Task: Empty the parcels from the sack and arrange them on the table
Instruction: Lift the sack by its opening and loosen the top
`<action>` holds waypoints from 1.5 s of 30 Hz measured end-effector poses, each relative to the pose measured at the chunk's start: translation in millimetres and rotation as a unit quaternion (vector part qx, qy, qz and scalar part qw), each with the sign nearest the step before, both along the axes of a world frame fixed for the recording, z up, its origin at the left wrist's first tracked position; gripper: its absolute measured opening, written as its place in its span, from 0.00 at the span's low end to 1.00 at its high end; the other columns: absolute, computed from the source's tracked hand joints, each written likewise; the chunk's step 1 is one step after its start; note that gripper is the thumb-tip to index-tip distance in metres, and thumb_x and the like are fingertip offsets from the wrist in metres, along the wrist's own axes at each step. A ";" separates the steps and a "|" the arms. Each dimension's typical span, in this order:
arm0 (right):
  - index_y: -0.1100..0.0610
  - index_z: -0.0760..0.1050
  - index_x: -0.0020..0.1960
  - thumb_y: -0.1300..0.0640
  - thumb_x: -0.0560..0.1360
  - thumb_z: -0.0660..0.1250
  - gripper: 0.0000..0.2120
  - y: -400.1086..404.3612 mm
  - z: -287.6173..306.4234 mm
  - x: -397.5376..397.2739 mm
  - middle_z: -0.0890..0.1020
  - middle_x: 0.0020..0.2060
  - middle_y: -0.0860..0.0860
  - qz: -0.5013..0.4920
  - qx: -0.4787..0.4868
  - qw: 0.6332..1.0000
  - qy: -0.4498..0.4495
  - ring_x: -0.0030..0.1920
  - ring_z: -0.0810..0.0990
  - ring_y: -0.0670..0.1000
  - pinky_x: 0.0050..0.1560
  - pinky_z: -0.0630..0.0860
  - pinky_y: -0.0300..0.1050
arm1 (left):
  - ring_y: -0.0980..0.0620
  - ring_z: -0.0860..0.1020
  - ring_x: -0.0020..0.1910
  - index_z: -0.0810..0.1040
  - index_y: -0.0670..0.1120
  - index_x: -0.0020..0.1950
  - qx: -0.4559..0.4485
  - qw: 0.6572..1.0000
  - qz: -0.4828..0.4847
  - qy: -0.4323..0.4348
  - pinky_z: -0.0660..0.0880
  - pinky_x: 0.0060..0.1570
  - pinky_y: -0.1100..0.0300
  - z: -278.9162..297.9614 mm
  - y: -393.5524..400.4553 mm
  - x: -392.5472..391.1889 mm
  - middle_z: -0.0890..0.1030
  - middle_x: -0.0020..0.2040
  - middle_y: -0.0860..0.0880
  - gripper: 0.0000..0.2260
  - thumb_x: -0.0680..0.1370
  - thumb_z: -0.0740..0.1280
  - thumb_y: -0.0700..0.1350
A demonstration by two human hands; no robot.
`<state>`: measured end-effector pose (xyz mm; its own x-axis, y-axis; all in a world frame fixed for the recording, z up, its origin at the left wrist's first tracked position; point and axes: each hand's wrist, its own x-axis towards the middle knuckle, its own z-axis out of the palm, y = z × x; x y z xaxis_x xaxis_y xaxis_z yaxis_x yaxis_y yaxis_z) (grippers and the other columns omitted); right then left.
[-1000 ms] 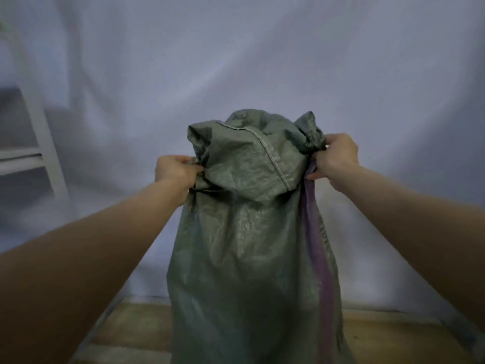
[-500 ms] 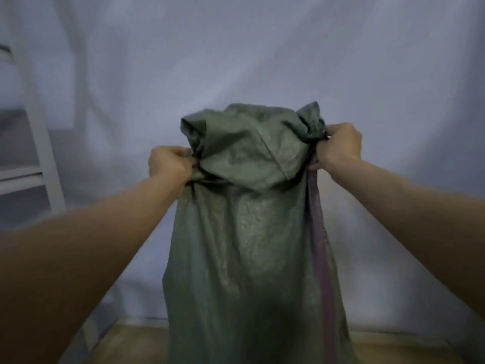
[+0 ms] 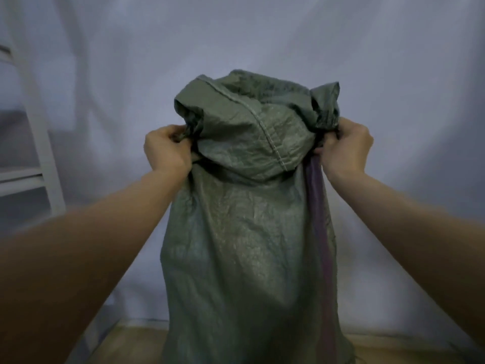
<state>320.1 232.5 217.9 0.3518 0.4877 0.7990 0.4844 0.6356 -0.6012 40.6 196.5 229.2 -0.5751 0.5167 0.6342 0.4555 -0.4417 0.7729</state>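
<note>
A grey-green woven sack (image 3: 246,245) with a purple stripe down its right side hangs upright in front of me. A stitched end folds over the top toward me. My left hand (image 3: 166,149) clenches a bunched corner on the sack's left. My right hand (image 3: 343,148) clenches the bunched corner on its right, at the same height. The sack's lower end reaches down to the wooden table (image 3: 131,342) at the bottom of the view. No parcels show; the sack hides whatever lies below or inside it.
A pale draped cloth backdrop (image 3: 262,35) fills the space behind the sack. A white shelf frame (image 3: 39,143) stands at the far left. Only a narrow strip of the table shows on each side of the sack.
The view has tilted up and less of the table shows. Both hands keep the same grip on the sack's corners, and the folded top has shifted slightly.
</note>
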 end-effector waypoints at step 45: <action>0.65 0.74 0.65 0.67 0.78 0.63 0.15 -33.1 -128.9 -17.5 0.79 0.57 0.56 0.096 -0.428 0.881 0.180 0.55 0.79 0.53 0.40 0.78 0.39 | 0.43 0.80 0.57 0.78 0.41 0.58 -0.480 0.857 -0.111 -0.151 0.77 0.58 0.45 -176.1 1.4 -57.5 0.81 0.60 0.45 0.29 0.61 0.83 0.46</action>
<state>302.5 199.4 89.0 0.3526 0.9351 -0.0358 0.0971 -0.0747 -0.9925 -16.9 197.9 53.1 -0.4576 0.8355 -0.3042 0.1582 0.4131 0.8968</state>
